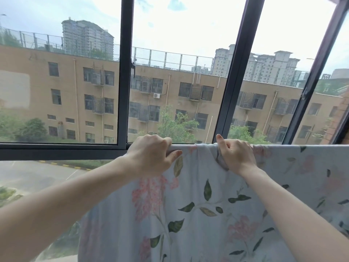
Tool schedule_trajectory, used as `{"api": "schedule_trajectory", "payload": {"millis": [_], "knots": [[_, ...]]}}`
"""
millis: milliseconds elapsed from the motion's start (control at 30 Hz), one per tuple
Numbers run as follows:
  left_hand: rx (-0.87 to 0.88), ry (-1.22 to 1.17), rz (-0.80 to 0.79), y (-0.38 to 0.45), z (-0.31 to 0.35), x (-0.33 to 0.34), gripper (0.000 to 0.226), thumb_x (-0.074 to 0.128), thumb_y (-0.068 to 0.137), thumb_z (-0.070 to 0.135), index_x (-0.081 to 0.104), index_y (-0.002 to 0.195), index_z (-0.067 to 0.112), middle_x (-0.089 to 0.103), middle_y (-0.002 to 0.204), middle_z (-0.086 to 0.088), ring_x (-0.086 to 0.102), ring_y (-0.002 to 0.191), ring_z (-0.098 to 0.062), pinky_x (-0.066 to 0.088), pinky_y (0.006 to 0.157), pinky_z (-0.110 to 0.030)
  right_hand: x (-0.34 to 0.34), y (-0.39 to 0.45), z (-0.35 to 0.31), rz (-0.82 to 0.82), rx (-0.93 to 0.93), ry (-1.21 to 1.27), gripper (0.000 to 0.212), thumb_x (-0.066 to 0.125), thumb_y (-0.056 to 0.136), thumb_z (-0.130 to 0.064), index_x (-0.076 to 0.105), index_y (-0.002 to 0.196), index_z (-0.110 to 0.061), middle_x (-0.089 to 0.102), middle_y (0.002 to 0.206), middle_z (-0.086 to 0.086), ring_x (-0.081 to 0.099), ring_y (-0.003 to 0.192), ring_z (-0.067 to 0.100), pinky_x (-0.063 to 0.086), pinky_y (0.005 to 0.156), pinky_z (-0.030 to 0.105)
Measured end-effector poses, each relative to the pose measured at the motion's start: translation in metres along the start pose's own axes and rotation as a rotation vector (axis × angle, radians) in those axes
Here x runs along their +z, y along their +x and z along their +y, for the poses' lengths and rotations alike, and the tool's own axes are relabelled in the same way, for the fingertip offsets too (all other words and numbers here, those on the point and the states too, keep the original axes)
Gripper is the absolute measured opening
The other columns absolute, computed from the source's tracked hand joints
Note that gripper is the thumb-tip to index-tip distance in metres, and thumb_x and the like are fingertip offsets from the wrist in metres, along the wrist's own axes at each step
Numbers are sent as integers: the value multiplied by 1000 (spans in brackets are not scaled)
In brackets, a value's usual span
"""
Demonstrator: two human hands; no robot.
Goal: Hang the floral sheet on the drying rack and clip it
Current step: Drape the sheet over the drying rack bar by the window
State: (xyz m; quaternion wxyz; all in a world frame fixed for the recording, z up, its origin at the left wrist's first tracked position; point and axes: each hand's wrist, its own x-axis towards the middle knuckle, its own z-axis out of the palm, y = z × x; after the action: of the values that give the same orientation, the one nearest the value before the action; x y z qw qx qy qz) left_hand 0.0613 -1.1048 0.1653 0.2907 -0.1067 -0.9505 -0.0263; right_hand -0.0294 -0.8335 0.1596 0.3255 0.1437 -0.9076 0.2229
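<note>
The floral sheet (204, 195), pale blue with pink flowers and green leaves, hangs draped over a horizontal rack bar that the cloth hides. Its top fold runs from the centre to the right edge of the view. My left hand (151, 154) grips the sheet's top fold at its left end, fingers curled over the far side and thumb on the near side. My right hand (235, 156) grips the fold a little to the right, bunching the cloth beneath it. No clip is in view.
Right behind the sheet stands a large window with dark frames (125, 72) and a horizontal sill bar (56, 150). Through the glass I see a tan building, trees and a road below.
</note>
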Motion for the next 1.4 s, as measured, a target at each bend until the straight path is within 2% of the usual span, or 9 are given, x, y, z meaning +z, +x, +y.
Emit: {"api": "schedule_trajectory", "payload": {"millis": [133, 433, 633, 767, 933, 1033, 1167, 1267, 1400], "knots": [[-12, -17, 25, -3, -9, -1, 46, 40, 101, 66, 44, 76, 28, 54, 72, 7, 46, 60, -8, 27, 52, -29, 1, 4, -6, -12, 31, -4, 67, 36, 106, -51, 38, 50, -15, 51, 47, 0, 52, 57, 24, 31, 74, 36], [-33, -30, 33, -12, -25, -7, 47, 41, 100, 68, 45, 76, 27, 56, 68, 8, 51, 59, -9, 32, 53, -31, 9, 9, -16, -14, 63, 13, 70, 37, 106, -50, 48, 49, -12, 62, 58, 4, 59, 67, 29, 40, 77, 41], [-86, -156, 66, -23, -38, -4, 57, 45, 96, 69, 49, 65, 21, 54, 60, 7, 50, 54, -12, 31, 52, -31, 3, 8, -6, -33, 75, -14, 72, 28, 109, -50, 59, 61, -6, 63, 65, 3, 56, 75, 31, 33, 82, 41], [-120, -131, -34, -18, -38, -13, 66, 42, 98, 70, 49, 63, 14, 56, 56, 1, 54, 51, -18, 35, 51, -31, 2, 9, -8, -62, 75, -55, 67, 30, 108, -46, 69, 69, -9, 58, 68, 3, 49, 77, 32, 28, 78, 39], [-27, -15, -66, 8, -5, -27, 43, 38, 97, 70, 59, 97, 33, 66, 89, 10, 61, 79, -13, 42, 64, -34, 3, 8, -11, -56, 77, -60, 60, 32, 107, -41, 62, 61, -16, 61, 76, 8, 55, 84, 35, 29, 78, 39], [76, -74, -94, 26, 28, -21, 42, 41, 97, 69, 60, 115, 35, 67, 105, 10, 64, 92, -16, 49, 75, -36, 0, 8, -17, -74, 82, -75, 57, 33, 108, -37, 70, 72, -14, 69, 89, 16, 46, 85, 33, 24, 82, 37], [116, -17, -176, 41, 59, -3, 45, 35, 102, 66, 56, 102, 27, 59, 88, 3, 58, 79, -20, 46, 70, -38, -4, 6, -14, -94, 106, -81, 51, 34, 107, -36, 63, 69, -19, 72, 96, 17, 43, 85, 31, 30, 85, 40], [121, 58, -139, 39, 65, 7, 43, 31, 104, 63, 48, 93, 25, 44, 73, 6, 50, 73, -22, 40, 68, -38, -5, 4, -6, -107, 105, -73, 54, 34, 107, -38, 54, 60, -21, 63, 79, 7, 47, 83, 32, 27, 78, 39], [119, 57, -112, 40, 59, 7, 44, 31, 104, 63, 50, 92, 25, 45, 74, 5, 52, 74, -24, 39, 67, -37, -6, 7, 4, -150, 81, -66, 62, 30, 108, -47, 63, 67, -14, 67, 79, 5, 49, 84, 31, 28, 83, 39]]}}
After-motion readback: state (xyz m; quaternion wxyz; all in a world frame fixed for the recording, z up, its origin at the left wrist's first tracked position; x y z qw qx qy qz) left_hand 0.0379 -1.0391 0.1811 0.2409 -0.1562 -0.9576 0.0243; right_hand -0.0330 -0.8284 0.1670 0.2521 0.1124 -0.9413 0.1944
